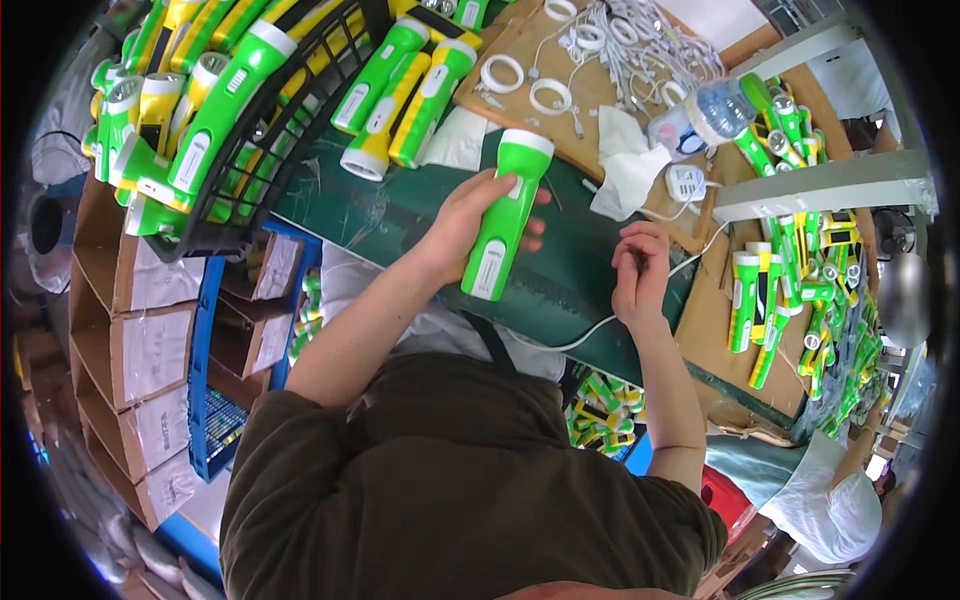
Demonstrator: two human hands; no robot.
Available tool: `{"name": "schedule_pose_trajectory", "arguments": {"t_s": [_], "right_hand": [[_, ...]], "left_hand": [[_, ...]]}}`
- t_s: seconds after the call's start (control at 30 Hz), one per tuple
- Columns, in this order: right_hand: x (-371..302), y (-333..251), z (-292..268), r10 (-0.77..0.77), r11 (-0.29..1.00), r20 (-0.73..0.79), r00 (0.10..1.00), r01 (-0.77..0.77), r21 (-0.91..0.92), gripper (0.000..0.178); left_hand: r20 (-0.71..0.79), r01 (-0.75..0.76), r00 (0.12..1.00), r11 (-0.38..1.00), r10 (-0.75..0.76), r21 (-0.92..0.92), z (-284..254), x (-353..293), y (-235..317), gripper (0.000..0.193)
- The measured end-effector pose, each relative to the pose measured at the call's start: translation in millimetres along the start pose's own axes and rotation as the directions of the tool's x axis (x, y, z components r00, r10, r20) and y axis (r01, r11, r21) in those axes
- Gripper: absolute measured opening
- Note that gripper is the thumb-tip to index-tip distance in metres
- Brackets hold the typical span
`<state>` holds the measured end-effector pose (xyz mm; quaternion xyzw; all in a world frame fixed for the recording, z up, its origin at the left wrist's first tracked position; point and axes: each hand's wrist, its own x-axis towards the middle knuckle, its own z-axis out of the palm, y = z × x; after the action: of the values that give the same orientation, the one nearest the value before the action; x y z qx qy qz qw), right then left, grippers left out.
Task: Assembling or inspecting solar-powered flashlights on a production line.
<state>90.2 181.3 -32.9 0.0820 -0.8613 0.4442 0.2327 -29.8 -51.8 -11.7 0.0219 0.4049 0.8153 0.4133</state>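
A green flashlight (505, 218) with a white head ring and a white side panel is in my left hand (462, 228). My fingers wrap around its body above the dark green table (400, 212), with its head pointing away from me. To the right, my right hand (640, 272) is raised with its fingers curled in. A thin white cable (592, 333) runs right by this hand; whatever the fingers hold is hidden. Beyond the left hand, several green and yellow flashlights (428, 105) lie side by side on the table.
A black crate (255, 165) full of flashlights stands at left, above cardboard bins (150, 340). White rings and cables (610, 45) cover a board at the back. A plastic bottle (712, 115), crumpled tissue (630, 165) and white plug adapter (686, 182) sit back right. More flashlights (765, 290) are piled right.
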Motion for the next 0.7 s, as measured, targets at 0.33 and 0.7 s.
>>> {"name": "schedule_pose_trajectory", "arguments": {"t_s": [0.33,0.7], "right_hand": [[-4,-6,5,0.023,0.999,-0.098,0.995,-0.026,-0.034,0.02],[19,-58,19,0.298,0.931,0.136,0.945,-0.319,0.177,0.017]], "left_hand": [[-0.037,0.061,0.998,0.988,-0.056,0.141,4,5,-6,0.041],[0.021,0.001,1.0,0.994,-0.003,0.106,-4,-3,-9,0.036]]}}
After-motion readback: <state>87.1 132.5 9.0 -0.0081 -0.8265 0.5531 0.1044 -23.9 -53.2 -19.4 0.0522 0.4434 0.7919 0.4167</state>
